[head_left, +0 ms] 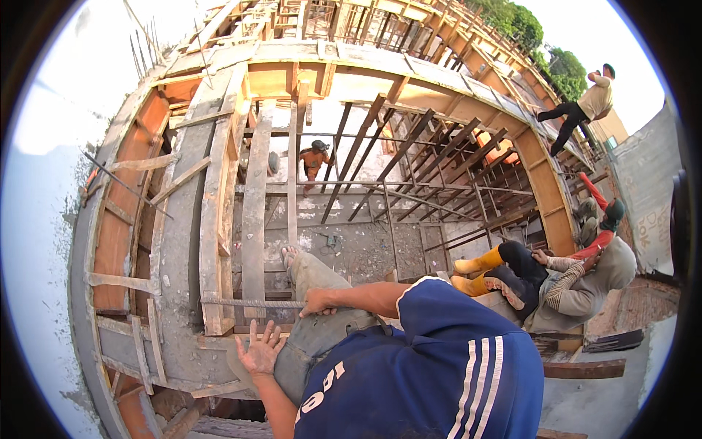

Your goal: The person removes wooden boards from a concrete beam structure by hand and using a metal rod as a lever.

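The right hand (319, 301) is closed around one end of a ribbed steel rod (256, 302); the left hand (262, 353) is spread, palm up, and holds nothing. The rod runs leftward from the fist over a grey board (254, 212), its other end over a long timber plank (214, 256); whether it touches either, I cannot tell. Further left, orange panels (111, 289) line a channel with wooden cross-pieces (121, 281); ahead stand slanting props (357, 157). The formwork looks largely built, I judge, while the rod, not yet released, seems mid-handling; what else remains is unclear.
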